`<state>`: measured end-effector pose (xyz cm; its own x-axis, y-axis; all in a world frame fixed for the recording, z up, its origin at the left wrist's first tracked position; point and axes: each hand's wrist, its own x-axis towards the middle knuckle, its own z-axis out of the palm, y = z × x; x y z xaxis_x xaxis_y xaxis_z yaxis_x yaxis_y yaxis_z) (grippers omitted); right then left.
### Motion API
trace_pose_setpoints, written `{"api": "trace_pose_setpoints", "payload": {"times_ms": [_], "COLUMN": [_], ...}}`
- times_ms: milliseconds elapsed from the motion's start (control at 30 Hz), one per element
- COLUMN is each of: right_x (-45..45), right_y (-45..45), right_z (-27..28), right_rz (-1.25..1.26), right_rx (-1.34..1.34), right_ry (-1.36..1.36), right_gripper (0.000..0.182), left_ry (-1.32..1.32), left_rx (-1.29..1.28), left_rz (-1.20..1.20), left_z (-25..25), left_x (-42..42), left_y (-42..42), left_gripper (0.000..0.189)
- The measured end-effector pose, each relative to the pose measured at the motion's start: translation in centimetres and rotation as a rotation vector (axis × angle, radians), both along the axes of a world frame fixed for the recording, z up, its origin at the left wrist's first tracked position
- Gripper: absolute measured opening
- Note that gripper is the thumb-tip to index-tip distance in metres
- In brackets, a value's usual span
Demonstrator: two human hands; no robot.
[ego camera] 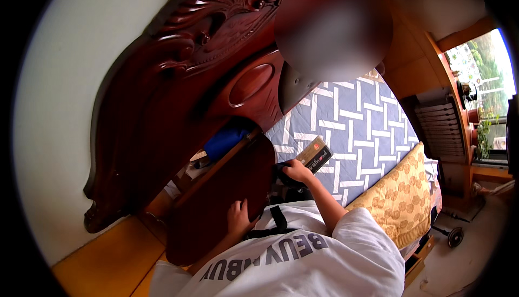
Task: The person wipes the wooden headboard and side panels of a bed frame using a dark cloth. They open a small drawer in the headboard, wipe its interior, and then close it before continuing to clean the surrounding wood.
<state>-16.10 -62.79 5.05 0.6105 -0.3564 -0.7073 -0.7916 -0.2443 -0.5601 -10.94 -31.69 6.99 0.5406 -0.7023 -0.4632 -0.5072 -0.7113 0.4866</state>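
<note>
My right hand (pixel 298 171) is closed around a dark object (pixel 287 176) at the edge of the bed; its exact kind is hard to make out. Just beyond the knuckles, a brown and black flat box (pixel 316 154) bearing writing lies on the bedspread (pixel 352 131), which is grey-blue with white bars. My left hand (pixel 239 218) has its fingers apart over a dark red wooden panel (pixel 223 187) with rounded corners, close to my waist. Behind that panel, a gap shows a blue item (pixel 227 141) and several pale things, partly hidden.
A carved, glossy red-brown headboard (pixel 162 94) stands against the white wall (pixel 69 74). A yellow patterned pillow (pixel 397 191) lies on the bed at right. Potted plants (pixel 483 139) stand by the window. A small black wheel (pixel 455 237) is near the floor. Two blurred patches cover the top.
</note>
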Motion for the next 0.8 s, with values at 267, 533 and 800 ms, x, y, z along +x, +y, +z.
{"api": "trace_pose_setpoints", "payload": {"times_ms": [267,533,800], "right_x": [8.1,28.8,28.5], "right_y": [-7.4,-3.3,-15.9], "right_z": [0.6,3.3,3.1], "right_rz": [-0.193,0.734,0.668], "right_rx": [-0.206,-0.826,-1.020], "right_ry": [-0.456,-0.843,-0.755], "right_gripper": [0.053,0.046,0.059], "left_ry": [-0.036,-0.198,-0.182], "left_rx": [0.114,0.112,0.246], "left_rz": [-0.002,-0.040,-0.026], "left_z": [2.6,3.3,2.6], "left_x": [0.2,0.0,-1.3], "left_y": [-0.7,-1.5,-0.6], "left_gripper": [0.085,0.085,0.089]}}
